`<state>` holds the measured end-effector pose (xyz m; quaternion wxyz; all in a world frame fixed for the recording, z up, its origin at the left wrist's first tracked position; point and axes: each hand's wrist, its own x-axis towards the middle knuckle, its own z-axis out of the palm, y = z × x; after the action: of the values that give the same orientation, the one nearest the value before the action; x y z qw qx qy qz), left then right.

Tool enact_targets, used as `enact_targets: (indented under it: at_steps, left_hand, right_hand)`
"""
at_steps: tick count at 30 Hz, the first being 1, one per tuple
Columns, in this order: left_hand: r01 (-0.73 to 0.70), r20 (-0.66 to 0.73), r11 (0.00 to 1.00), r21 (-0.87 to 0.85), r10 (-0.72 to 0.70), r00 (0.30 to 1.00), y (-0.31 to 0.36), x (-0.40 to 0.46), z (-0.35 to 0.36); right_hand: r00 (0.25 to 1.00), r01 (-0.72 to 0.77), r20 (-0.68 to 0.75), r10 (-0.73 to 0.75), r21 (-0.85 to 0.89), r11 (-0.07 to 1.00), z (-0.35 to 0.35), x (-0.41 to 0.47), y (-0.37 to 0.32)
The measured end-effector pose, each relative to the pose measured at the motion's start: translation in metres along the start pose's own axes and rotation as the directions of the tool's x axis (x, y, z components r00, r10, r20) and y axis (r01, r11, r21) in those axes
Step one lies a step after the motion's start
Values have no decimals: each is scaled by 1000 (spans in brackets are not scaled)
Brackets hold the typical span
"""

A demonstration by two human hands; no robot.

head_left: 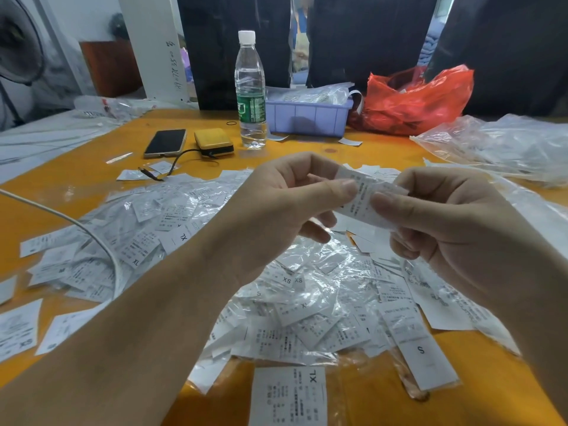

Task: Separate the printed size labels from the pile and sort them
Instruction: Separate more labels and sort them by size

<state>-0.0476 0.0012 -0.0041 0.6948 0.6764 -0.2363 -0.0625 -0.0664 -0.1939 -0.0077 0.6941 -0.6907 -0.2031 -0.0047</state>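
Ideally, both hands, left hand (289,198) and right hand (442,222), pinching one label (362,198), peel gently, then read its size above the pile (307,302).

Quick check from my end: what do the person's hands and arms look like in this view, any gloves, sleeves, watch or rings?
Both are bare. The left hand and right hand wear no gloves, and no rings show on the visible fingers. Both forearms are uncovered up to the frame edge, with no sleeves, watch or wristband in view. The fingernails are short and unpainted.
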Motion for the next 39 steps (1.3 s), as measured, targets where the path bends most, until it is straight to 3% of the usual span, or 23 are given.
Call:
enact_targets:
  at_steps: [5,8,10,12,14,16,18,20,23,26,31,35,39]
  left_hand:
    - [27,12,995,99,-29,1000,-1,0,-2]
    - [132,-70,940,314,-116,991,-1,3,-14]
    - [236,-169,804,545,-170,971,-4,5,-21]
    - [331,-254,593,734,-212,944,-8,4,-23]
    - [382,-308,436,815,-232,923,-10,4,-23]
    - [384,-338,347,855,-188,922,-14,5,-24]
    - [346,-332,289,892,-99,938,-18,7,-24]
    - [290,-303,301,909,-5,953,-18,6,-19]
    - [166,-227,436,885,92,970,-17,3,-11]
    - [97,-169,564,820,77,983,-16,0,-5]
    - [106,-55,532,840,-112,992,-21,-1,-3]
    - [83,-41,524,847,-91,995,-22,-1,0]
    - [41,-30,601,798,-28,999,-21,-2,-1]
  right_hand:
    - [998,-62,25,63,-55,997,-1,1,1]
    - [992,-108,30,120,-250,962,-5,0,1]
    - [993,-116,-62,99,-542,832,-6,0,5]
    - [990,-138,-103,92,-735,664,-3,-1,12]
    - [980,-159,-67,189,-831,533,4,-2,17]
    - [957,-147,-29,289,-908,393,7,-1,24]
    - [963,-128,-27,268,-921,367,11,0,26]
    - [979,-104,-27,201,-919,380,12,0,25]
    - [987,-104,-42,158,-908,405,10,-1,26]
    - [993,-100,-61,101,-894,437,8,0,29]
    - [977,-138,-80,199,-944,299,8,2,31]
    - [989,-137,-101,111,-910,391,9,2,28]
    - [989,-121,-144,-9,-862,492,9,1,28]
